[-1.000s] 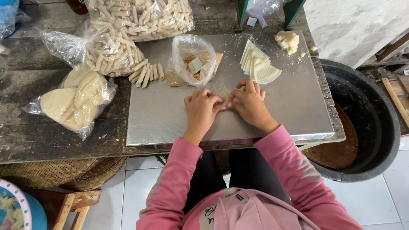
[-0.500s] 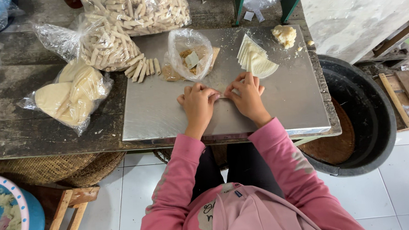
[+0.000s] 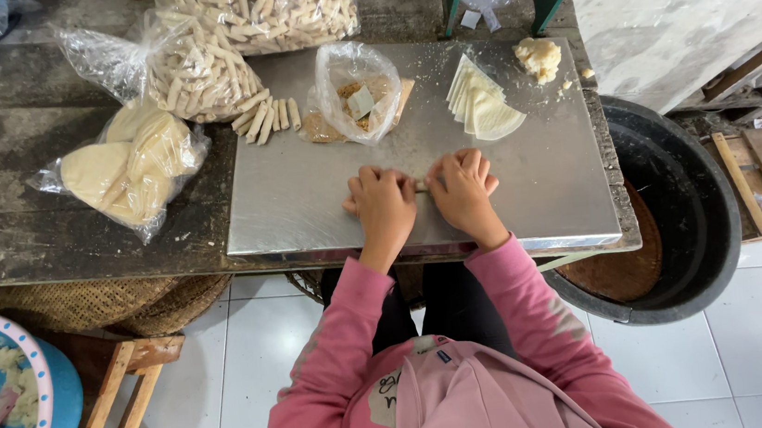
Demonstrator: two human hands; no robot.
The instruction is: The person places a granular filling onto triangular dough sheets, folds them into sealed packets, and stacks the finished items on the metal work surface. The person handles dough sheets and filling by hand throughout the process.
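Left hand (image 3: 382, 206) and right hand (image 3: 462, 189) press curled fingers onto a thin pale dough roll (image 3: 419, 185), fanned wrappers (image 3: 480, 102) at one o'clock.

Both arms in pink sleeves reach forward, and the wrists are nearly straight. The left hand (image 3: 382, 203) and the right hand (image 3: 462, 187) lie palm down, side by side, very close together. The fingers (image 3: 367, 182) of each hand are curled and point forward.
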